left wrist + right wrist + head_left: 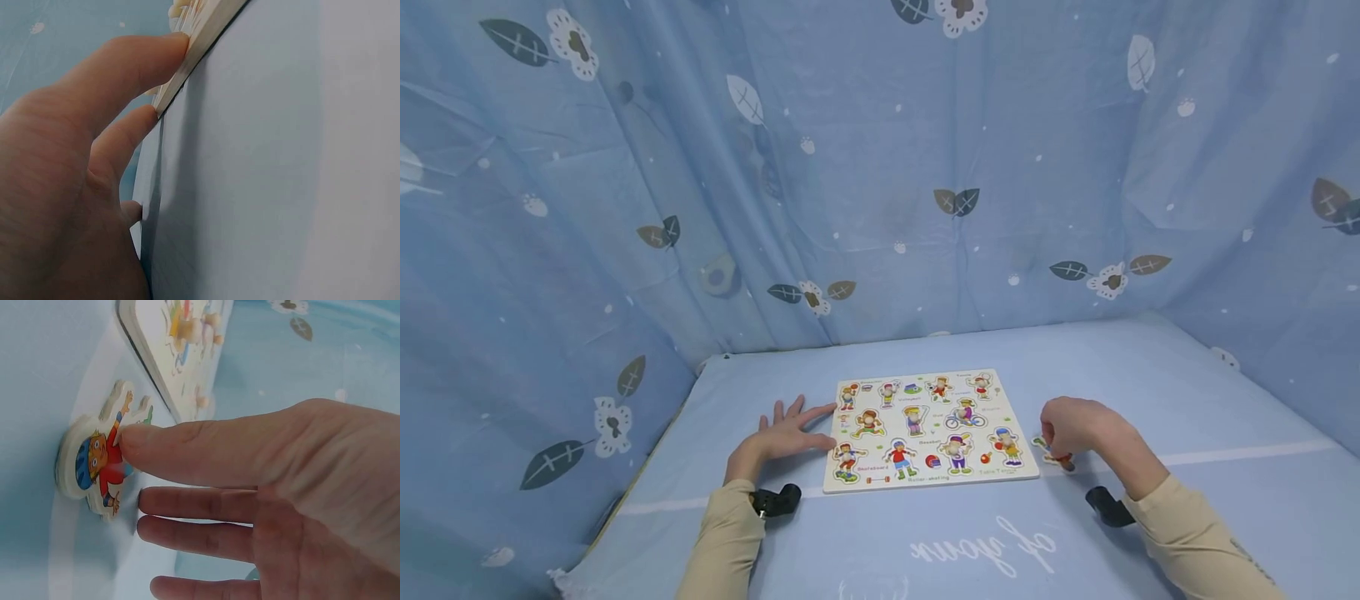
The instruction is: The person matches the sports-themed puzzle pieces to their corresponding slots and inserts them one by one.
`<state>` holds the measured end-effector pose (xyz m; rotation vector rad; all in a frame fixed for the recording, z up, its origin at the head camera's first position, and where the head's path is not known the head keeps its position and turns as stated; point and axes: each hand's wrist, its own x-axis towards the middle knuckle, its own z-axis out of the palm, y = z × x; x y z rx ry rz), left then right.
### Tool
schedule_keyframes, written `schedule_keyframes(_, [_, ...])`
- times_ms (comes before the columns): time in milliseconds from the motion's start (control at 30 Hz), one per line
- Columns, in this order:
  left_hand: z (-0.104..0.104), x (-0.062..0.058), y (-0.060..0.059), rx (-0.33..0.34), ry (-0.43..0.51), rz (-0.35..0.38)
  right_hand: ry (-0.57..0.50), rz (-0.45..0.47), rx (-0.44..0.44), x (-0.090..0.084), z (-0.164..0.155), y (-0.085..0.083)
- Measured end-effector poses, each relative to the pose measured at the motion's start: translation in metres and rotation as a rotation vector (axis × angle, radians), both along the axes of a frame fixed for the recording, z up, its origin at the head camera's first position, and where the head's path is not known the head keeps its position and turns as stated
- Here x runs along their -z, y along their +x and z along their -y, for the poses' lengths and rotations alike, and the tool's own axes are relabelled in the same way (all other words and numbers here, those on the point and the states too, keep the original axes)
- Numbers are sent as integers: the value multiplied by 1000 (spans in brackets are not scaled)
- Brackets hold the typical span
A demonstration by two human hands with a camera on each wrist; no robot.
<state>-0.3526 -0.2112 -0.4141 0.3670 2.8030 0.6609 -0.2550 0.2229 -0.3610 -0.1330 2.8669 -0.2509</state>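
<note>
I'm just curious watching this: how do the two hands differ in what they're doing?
The left hand lies flat with fingers spread, fingertips against the edge of the puzzle board; the right hand sits off the board, a fingertip touching a loose cartoon piece. Both rest on the blue cloth.

Wooden peg puzzle board (930, 433): pale rectangle printed with cartoon sports figures, lying flat on the blue cloth. Loose puzzle piece (94, 465): cut-out figure with blue helmet and red shirt, flat on the cloth just beside the board's right edge.
</note>
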Motion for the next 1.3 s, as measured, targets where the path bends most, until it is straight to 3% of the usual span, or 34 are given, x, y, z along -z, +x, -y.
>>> schedule_keyframes(367, [4,-1,2,-4,8,11,-54,-48,-37,-13,-2,-3])
schedule_keyframes(667, [6,1,2,-13,-1,20,-67,-148,-107,-8,9,-5])
schedule_keyframes(867, [6,1,1,-24,-16,12,-63,-244,-180,-1,24,-10])
schedule_keyframes(1300, [0,1,-2,-28,-17,3,-18,-374,-253,1,75,-16])
